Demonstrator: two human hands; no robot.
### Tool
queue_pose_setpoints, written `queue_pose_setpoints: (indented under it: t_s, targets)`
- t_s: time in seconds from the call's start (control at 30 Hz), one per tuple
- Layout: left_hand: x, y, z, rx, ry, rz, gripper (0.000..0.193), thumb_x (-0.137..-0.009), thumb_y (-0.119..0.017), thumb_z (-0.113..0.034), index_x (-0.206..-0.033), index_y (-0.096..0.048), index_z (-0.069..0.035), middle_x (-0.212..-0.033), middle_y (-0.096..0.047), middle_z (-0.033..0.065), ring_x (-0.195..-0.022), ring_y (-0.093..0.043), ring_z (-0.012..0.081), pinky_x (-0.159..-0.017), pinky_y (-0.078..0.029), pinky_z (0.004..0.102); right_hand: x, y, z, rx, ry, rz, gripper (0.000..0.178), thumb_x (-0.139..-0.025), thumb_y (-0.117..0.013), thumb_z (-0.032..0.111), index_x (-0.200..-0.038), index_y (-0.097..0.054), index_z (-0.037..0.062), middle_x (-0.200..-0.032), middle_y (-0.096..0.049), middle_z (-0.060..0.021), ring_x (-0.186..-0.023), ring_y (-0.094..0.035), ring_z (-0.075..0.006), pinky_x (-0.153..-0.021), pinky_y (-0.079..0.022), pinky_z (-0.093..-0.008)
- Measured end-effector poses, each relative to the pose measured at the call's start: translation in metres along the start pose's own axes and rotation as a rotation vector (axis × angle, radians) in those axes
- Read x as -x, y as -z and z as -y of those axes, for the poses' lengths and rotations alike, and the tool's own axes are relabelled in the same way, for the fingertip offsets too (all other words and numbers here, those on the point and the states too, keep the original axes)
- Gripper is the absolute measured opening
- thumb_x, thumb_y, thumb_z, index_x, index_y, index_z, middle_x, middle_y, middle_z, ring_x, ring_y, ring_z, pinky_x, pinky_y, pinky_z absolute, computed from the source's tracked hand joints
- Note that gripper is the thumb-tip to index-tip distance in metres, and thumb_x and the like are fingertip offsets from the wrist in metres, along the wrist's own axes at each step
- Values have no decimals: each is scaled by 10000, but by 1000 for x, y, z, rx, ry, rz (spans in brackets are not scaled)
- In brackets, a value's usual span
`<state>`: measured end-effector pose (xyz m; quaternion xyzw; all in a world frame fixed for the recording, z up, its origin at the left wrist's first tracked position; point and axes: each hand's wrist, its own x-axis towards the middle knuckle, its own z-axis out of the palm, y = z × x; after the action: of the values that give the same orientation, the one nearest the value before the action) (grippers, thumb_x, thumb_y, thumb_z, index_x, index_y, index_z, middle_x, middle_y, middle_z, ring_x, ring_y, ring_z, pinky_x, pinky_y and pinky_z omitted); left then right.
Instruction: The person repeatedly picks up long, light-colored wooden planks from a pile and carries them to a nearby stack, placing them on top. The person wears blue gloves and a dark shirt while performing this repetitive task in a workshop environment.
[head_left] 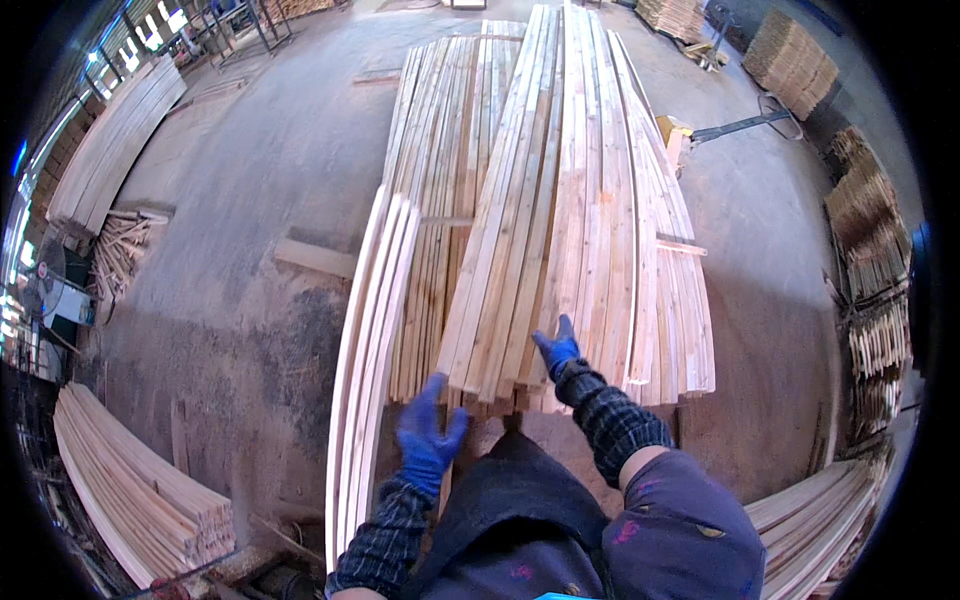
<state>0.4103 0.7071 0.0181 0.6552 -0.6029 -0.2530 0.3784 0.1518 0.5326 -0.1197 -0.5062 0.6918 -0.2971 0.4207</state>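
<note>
Long pale wooden boards [510, 220] lie side by side in a stack running away from me. My left hand [430, 435], in a blue work glove, is at the near left corner of the upper boards, thumb and fingers apart, with nothing in it. At the boards' near ends, my right hand [560, 350], gloved in blue too, rests on or just above the top faces, its thumb and fingers spread. Whether it touches the wood I cannot tell. To the left of the stack, a few narrow light strips [370, 350] stretch past my left forearm.
A cross stick [682, 247] juts out on the stack's right side. A loose plank [315, 257] lies on the floor to the left. Bundled boards [150, 480] sit at lower left, with more boards [820, 520] at lower right. Stacked wood [790, 62] stands at far right.
</note>
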Motion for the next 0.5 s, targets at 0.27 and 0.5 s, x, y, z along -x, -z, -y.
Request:
queue_pose_setpoints:
  t_s: [0.27, 0.5]
  targets:
    - [-58, -260, 98, 718, 451, 459, 844, -814, -744, -188, -1473, -265, 31, -1451, -409, 219, -1364, -381, 307, -1102, -350, 375, -5, -13, -16, 187, 13, 23, 893, -844, -656, 394, -1478, -215, -52, -1524, -240, -279, -1431, -190, -414, -1187, -175, -435]
    - [-78, -233, 30, 761, 638, 512, 642, -797, -723, -40, -1378, -453, 9, -1292, -569, 124, -1176, -537, 221, -1012, -428, 324, -2, -19, -4, -238, -148, -81, 821, -856, -682, 122, -1503, -190, 1, -1529, -266, -224, -1415, -262, -327, -1160, -234, -376]
